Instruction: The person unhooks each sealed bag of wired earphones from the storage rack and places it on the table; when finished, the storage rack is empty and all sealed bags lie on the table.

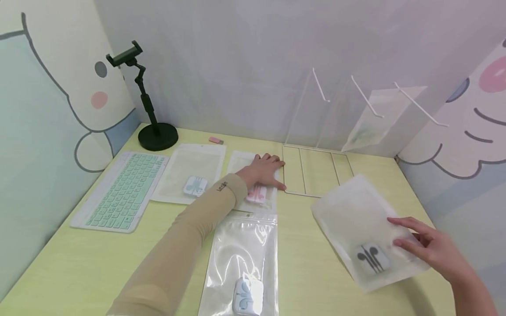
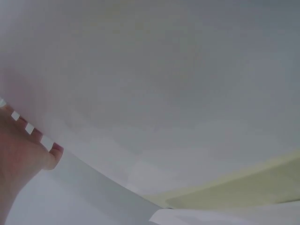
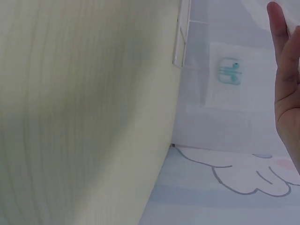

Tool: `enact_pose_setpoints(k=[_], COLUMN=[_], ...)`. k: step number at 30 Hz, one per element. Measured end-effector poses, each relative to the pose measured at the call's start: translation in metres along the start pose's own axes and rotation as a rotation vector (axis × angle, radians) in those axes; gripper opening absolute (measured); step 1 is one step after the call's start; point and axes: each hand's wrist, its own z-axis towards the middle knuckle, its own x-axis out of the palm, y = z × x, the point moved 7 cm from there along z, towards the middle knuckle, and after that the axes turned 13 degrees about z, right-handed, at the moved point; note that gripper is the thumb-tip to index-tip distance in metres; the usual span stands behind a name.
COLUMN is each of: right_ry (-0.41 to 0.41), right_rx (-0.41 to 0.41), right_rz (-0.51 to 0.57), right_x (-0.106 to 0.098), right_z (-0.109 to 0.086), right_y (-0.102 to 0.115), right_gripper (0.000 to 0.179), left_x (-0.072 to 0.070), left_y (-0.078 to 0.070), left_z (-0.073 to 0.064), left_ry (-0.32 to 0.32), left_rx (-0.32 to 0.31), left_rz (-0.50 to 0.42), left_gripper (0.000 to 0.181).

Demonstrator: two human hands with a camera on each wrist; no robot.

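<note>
My right hand (image 1: 427, 245) pinches the right edge of a white zip bag (image 1: 348, 210) between thumb and fingers. Black-budded earphones in a clear case (image 1: 372, 259) lie inside its lower part, and the bag is lifted at a tilt over the table. With fingers spread, my left hand (image 1: 264, 172) rests on another white bag (image 1: 243, 160) that holds pink earphones (image 1: 257, 194); hand and sleeve hide part of it. Below it lies a glossy bag (image 1: 245, 241) with pale blue earphones (image 1: 248, 296). A further bag (image 1: 201, 158) with blue earphones (image 1: 195, 186) sits left.
A white wire rack (image 1: 302, 171) with three prongs stands at the back right; a bag (image 1: 381, 116) hangs there, with teal earphones (image 3: 229, 71) in the right wrist view. Leftward are a mint keyboard (image 1: 122, 193), a black phone stand (image 1: 158, 137) and a pink USB stick (image 1: 215, 140).
</note>
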Motion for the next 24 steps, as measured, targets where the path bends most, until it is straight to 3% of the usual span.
enact_pose_setpoints(k=[3, 8, 10, 15, 21, 24], right_ry=[0.036, 0.133, 0.151, 0.17, 0.285, 0.329], right_rx=[0.084, 0.148, 0.136, 0.088, 0.031, 0.059], right_rz=[-0.018, 0.052, 0.055, -0.05, -0.163, -0.177], right_x=[0.004, 0.016, 0.02, 0.033, 0.06, 0.071], right_z=[-0.002, -0.002, -0.002, 0.003, 0.011, 0.015], right_y=[-0.006, -0.017, -0.019, -0.024, -0.024, -0.024], right_gripper=[0.051, 0.054, 0.054, 0.059, 0.079, 0.087], left_x=[0.0, -0.001, -0.002, -0.003, -0.004, -0.004], left_y=[0.0, -0.001, -0.002, -0.003, -0.002, -0.001], left_z=[0.0, -0.001, -0.001, -0.002, -0.003, -0.003], left_ry=[0.004, 0.002, 0.001, 0.008, 0.009, 0.012], left_rx=[-0.002, 0.001, 0.005, 0.008, 0.005, 0.002], left_rz=[-0.007, -0.015, -0.016, -0.018, -0.021, -0.024], left_gripper=[0.103, 0.102, 0.102, 0.102, 0.101, 0.102])
